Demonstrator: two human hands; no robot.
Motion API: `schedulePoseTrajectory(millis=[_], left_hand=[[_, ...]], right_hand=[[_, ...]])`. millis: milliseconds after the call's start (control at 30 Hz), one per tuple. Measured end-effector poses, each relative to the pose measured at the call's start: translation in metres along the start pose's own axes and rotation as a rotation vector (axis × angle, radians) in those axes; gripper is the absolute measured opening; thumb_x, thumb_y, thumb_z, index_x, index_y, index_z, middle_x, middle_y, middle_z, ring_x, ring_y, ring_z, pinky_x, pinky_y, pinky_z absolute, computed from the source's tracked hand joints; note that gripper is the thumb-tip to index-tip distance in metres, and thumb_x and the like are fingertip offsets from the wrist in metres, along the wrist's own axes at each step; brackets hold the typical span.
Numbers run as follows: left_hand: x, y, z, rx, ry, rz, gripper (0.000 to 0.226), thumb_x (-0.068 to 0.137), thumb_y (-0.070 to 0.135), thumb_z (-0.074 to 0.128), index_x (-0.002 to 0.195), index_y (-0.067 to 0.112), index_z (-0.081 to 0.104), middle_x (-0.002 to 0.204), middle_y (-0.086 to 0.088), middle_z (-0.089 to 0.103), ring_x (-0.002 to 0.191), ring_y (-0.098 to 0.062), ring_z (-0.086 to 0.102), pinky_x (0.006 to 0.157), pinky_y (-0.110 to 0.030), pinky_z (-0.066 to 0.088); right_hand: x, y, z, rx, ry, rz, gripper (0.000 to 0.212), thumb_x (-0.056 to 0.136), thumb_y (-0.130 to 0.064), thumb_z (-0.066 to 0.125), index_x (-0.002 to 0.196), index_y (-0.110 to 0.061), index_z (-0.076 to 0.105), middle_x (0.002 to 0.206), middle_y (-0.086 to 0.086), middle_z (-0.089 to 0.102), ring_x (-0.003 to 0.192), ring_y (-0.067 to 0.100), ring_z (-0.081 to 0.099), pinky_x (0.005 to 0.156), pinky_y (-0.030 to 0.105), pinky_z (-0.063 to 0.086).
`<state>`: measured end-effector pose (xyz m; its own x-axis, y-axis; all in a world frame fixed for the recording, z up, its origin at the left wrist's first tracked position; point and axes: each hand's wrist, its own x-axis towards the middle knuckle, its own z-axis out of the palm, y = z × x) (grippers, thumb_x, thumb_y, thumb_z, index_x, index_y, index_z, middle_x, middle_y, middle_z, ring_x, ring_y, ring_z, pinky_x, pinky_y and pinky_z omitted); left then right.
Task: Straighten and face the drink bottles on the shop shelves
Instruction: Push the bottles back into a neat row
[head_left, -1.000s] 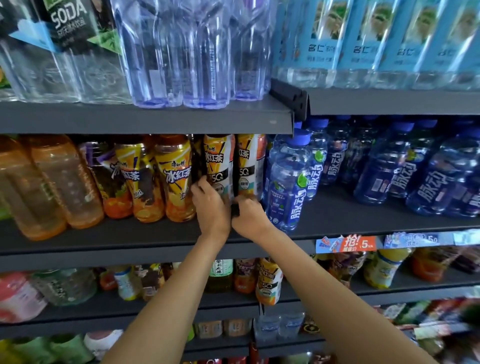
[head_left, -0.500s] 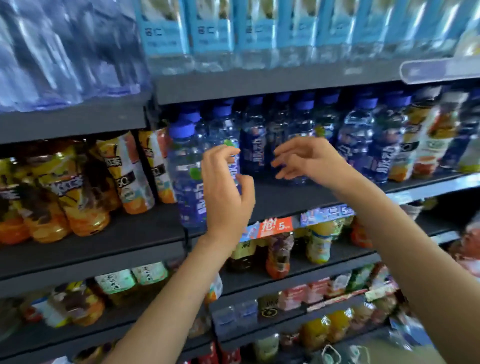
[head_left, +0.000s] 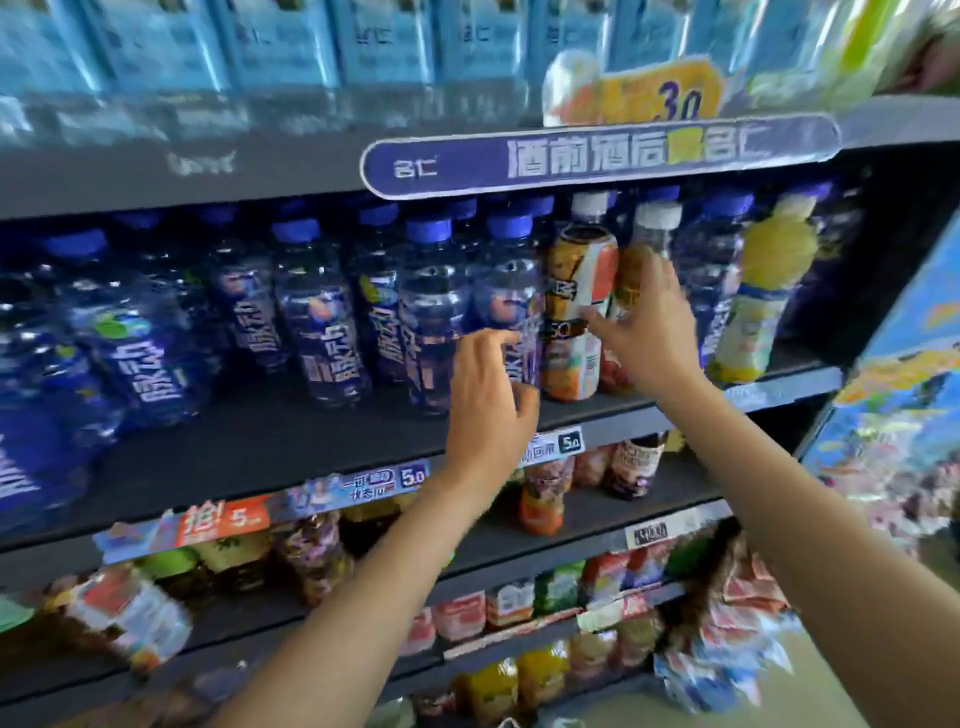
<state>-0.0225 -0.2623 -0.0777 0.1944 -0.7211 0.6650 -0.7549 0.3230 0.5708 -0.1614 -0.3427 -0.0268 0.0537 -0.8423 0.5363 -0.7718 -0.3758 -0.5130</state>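
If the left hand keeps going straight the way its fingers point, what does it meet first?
Most likely the blue-capped bottle beside the orange tea bottle; the left hand reaches up toward its label, fingers apparently at it already, though blur hides contact.

On the middle shelf (head_left: 270, 441), the left hand (head_left: 485, 410) touches a blue-capped bottle (head_left: 511, 306) with its fingertips. Just to the right, the right hand (head_left: 649, 338) spreads its fingers over two white-capped orange bottles (head_left: 576, 291). The picture is blurred.

Shelf banner (head_left: 597, 156) reads 名仁 酒前酒后 – price tags (head_left: 413, 475) say 5.0; blue bottles (head_left: 322, 332) marked 脉动.
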Motion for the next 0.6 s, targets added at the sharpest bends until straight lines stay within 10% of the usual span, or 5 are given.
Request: schedulePoseTrajectory(millis=[300, 600], left_hand=[[0.006, -0.003, 0.006, 0.068, -0.02, -0.034, 0.04, 0.081, 0.002, 0.058, 0.119, 0.003, 0.044, 0.111, -0.001, 0.039, 0.104, -0.024, 0.051, 0.088, -0.036, 0.044], [-0.013, 0.001, 0.004, -0.044, -0.186, -0.01, 0.073, 0.076, 0.027, 0.074, 0.135, 0.006, 0.035, 0.127, -0.005, 0.043, 0.119, -0.016, 0.04, 0.1, -0.021, 0.032]], right_hand=[[0.022, -0.007, 0.023, 0.086, -0.034, -0.047, 0.094, 0.075, -0.033, 0.076, 0.145, -0.007, 0.018, 0.137, 0.015, 0.038, 0.111, 0.036, 0.052, 0.068, 0.031, 0.035], [-0.037, -0.029, -0.003, 0.134, 0.061, -0.098, 0.069, 0.061, -0.038, 0.082, 0.108, -0.006, 0.044, 0.11, 0.006, 0.044, 0.087, 0.021, 0.049, 0.061, 0.026, 0.028]])
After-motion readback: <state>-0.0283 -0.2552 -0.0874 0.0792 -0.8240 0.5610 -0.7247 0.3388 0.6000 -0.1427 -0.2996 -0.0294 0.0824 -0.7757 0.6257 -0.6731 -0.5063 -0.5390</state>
